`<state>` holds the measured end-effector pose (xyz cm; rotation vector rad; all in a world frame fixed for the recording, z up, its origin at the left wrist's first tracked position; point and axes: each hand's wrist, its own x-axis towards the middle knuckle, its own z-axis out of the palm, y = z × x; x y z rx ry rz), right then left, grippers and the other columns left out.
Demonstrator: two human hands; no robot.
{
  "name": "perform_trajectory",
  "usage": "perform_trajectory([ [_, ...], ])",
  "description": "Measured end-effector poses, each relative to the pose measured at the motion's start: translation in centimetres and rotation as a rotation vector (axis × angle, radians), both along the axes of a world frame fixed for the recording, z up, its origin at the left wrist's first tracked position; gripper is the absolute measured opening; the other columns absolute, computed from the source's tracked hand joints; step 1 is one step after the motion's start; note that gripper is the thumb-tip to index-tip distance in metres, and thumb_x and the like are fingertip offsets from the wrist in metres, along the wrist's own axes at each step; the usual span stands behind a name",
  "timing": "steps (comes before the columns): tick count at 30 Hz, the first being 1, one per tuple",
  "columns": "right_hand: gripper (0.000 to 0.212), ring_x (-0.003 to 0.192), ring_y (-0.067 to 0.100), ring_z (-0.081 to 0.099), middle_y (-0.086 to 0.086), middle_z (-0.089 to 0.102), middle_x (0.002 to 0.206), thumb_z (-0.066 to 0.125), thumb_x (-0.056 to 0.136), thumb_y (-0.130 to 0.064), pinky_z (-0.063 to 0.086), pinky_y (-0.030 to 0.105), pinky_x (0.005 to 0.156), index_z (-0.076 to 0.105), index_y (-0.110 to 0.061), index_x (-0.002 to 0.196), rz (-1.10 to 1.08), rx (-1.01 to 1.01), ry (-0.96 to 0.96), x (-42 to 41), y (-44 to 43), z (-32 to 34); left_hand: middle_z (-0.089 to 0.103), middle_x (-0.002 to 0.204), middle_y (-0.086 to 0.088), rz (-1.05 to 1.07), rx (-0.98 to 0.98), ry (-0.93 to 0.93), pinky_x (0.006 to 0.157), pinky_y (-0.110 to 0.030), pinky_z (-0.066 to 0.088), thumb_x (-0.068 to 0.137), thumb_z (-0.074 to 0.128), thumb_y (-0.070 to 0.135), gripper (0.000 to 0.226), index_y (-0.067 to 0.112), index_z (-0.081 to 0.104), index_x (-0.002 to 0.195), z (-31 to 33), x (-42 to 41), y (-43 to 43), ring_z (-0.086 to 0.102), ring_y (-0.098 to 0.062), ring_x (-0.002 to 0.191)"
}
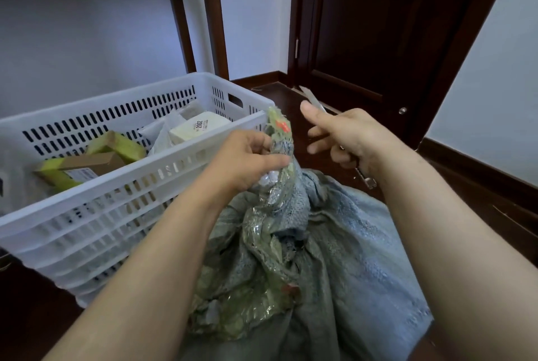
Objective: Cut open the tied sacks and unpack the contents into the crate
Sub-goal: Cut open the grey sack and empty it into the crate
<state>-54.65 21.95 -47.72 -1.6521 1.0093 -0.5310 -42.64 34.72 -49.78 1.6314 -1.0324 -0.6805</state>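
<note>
the left hand (247,156) pinches the tied top of the sack (349,244), just beside the crate (87,232), and the right hand (346,136) grips a knife (312,97), so the cut near the knot should come next.

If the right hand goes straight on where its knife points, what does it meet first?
Probably nothing near: the right hand aims its knife beyond the sack, toward the door frame; depth unclear.

crate (122,203) left of sack (334,244) | boxes (201,127) in crate — door (378,25) behind
</note>
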Motion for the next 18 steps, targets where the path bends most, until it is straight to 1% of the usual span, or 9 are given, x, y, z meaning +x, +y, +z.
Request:
perform_trajectory([
  [3,0.070,0.025,0.007,0.025,0.016,0.073,0.074,0.058,0.075,-0.070,0.022,0.013,0.032,0.062,-0.003,0.091,-0.027,0.059,0.043,0.2,0.0,-0.2,0.065,0.073,-0.004,-0.018,-0.020,-0.016,0.054,-0.024,0.050,0.075,0.072,-0.003,0.017,0.012,0.064,0.075,0.0,-0.3,-0.5,0.059,-0.012,0.062],
  [5,0.071,0.026,0.006,0.024,0.016,0.071,0.074,0.059,0.077,-0.067,0.020,0.012,0.032,0.060,0.002,0.092,-0.005,0.140,-0.013,0.3,0.2,-0.9,0.065,0.072,-0.002,-0.072,-0.030,-0.045,0.056,-0.019,0.049,0.074,0.071,-0.008,0.022,0.011,0.064,0.081,0.2,-0.8,-0.7,0.059,-0.007,0.061],
  [7,0.059,0.026,0.006,0.023,0.010,0.062,0.060,0.063,0.080,-0.057,0.018,0.012,0.031,0.059,0.002,0.083,0.072,0.240,-0.105,0.3,0.6,-1.6,0.067,0.073,0.004,-0.149,-0.035,0.039,0.057,-0.014,0.049,0.071,0.070,-0.015,0.035,0.011,0.062,0.093,0.4,-1.1,-0.7,0.063,0.000,0.061],
  [8,0.050,0.025,0.005,0.022,0.006,0.056,0.051,0.066,0.081,-0.049,0.017,0.012,0.031,0.059,-0.001,0.076,0.108,0.264,-0.152,0.3,0.7,-1.8,0.069,0.074,0.003,-0.177,-0.032,0.091,0.057,-0.014,0.050,0.069,0.069,-0.017,0.041,0.011,0.060,0.098,0.4,-1.2,-0.6,0.066,-0.001,0.064],
  [10,0.036,0.024,0.004,0.021,0.000,0.048,0.040,0.070,0.083,-0.031,0.015,0.011,0.030,0.056,-0.002,0.065,0.120,0.247,-0.238,0.2,0.6,-2.0,0.069,0.073,-0.002,-0.182,-0.013,0.139,0.057,-0.018,0.048,0.070,0.070,-0.010,0.034,0.016,0.065,0.093,0.6,-1.1,-0.5,0.064,-0.011,0.065],
  [12,0.029,0.024,0.004,0.020,0.000,0.044,0.037,0.069,0.084,-0.017,0.013,0.011,0.031,0.057,-0.001,0.064,0.066,0.229,-0.316,0.1,0.3,-1.8,0.062,0.075,-0.006,-0.160,-0.028,0.230,0.060,-0.022,0.040,0.069,0.066,0.005,0.021,0.017,0.070,0.086,0.8,-0.7,-0.3,0.053,-0.018,0.067],
  [13,0.027,0.024,0.004,0.019,0.001,0.043,0.038,0.069,0.084,-0.015,0.012,0.011,0.031,0.058,0.000,0.065,0.037,0.226,-0.341,0.0,0.2,-1.6,0.062,0.077,-0.004,-0.160,-0.051,0.289,0.061,-0.021,0.039,0.067,0.065,0.008,0.024,0.015,0.069,0.090,0.9,-0.5,-0.2,0.053,-0.015,0.068],
  [15,0.024,0.024,0.004,0.019,0.003,0.044,0.040,0.067,0.085,-0.012,0.012,0.011,0.032,0.059,0.002,0.068,0.010,0.211,-0.353,-0.1,0.1,-1.4,0.071,0.080,0.002,-0.160,-0.088,0.351,0.063,-0.017,0.047,0.067,0.072,0.008,0.038,0.010,0.066,0.104,0.8,0.0,-0.2,0.062,-0.007,0.067],
  [18,0.020,0.025,0.004,0.020,0.004,0.046,0.044,0.065,0.087,-0.011,0.013,0.010,0.032,0.062,0.001,0.072,0.021,0.198,-0.364,-0.2,0.3,-1.2,0.074,0.084,-0.002,-0.120,-0.100,0.352,0.059,-0.014,0.051,0.059,0.075,0.011,0.055,0.008,0.063,0.113,0.9,0.1,0.1,0.068,-0.008,0.072],
])
